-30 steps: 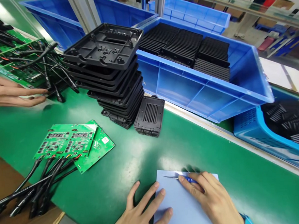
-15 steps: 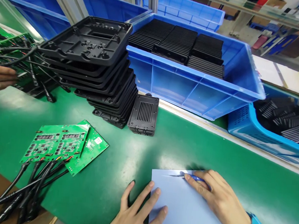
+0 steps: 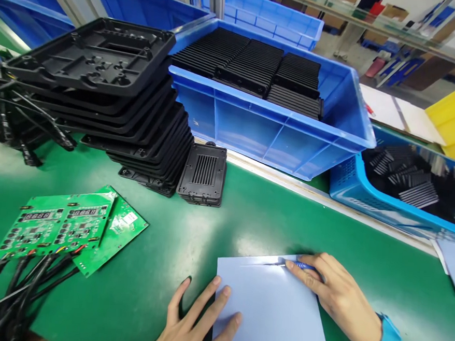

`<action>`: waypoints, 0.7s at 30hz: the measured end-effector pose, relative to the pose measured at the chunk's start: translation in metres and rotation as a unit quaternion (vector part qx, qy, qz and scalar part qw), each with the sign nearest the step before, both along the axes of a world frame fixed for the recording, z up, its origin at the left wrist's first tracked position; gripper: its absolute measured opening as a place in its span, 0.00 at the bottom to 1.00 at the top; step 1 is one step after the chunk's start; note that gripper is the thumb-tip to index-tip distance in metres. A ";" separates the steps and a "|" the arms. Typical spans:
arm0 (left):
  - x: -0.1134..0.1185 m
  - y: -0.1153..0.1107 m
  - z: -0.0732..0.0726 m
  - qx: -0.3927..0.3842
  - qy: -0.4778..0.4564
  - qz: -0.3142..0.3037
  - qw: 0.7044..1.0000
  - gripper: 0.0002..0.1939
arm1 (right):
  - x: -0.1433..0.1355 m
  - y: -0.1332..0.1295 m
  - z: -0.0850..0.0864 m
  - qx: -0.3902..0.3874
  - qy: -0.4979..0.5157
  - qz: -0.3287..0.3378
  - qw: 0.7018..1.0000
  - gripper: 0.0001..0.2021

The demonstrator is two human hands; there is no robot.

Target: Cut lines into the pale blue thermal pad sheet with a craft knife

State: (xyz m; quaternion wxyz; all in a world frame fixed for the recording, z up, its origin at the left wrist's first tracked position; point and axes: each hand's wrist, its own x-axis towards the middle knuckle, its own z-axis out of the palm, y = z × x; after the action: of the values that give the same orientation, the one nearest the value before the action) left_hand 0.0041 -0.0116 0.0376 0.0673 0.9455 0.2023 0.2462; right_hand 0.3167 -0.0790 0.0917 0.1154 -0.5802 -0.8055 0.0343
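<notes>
A light blue sheet (image 3: 272, 308) lies on the green table near the front. My left hand (image 3: 201, 319) rests with fingers spread over the sheet's left edge, some fingertips on it and others on the table. Near the sheet's top edge, my right hand (image 3: 336, 292) is closed around a blue-handled tool (image 3: 304, 266). The tool's thin metallic tip points left and lies low over the sheet. A turquoise band circles my right wrist.
Green circuit boards (image 3: 52, 226) with black cables lie at left. Behind them stands a tall stack of black housings (image 3: 137, 117), beside a smaller stack (image 3: 202, 174). A blue crate (image 3: 254, 115) and a blue basket (image 3: 396, 203) hold black parts.
The view has shifted to the right, and another person's hand at the far left is out of view. My right hand and the tool are slightly farther right along the sheet's top edge.
</notes>
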 end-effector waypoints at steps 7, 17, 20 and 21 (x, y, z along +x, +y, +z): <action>0.000 0.001 0.001 -0.008 -0.010 0.001 1.000 0.12 | 0.012 -0.007 -0.001 -0.002 -0.008 -0.009 1.000 0.25; -0.003 0.001 -0.003 -0.006 0.000 -0.007 1.000 0.14 | 0.034 -0.016 0.005 0.011 -0.032 -0.023 0.999 0.24; -0.007 0.002 -0.002 0.009 0.047 -0.026 0.999 0.15 | 0.041 -0.020 0.005 0.009 -0.035 -0.023 0.999 0.24; -0.008 0.002 -0.002 0.021 0.059 -0.032 0.998 0.16 | 0.043 -0.020 0.005 0.010 -0.035 -0.023 0.999 0.24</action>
State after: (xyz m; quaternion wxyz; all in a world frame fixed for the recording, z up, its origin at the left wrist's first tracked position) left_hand -0.0039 -0.0093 0.0357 0.0435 0.9654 0.1707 0.1923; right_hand 0.3597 -0.0994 0.0969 0.0939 -0.5981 -0.7959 0.0035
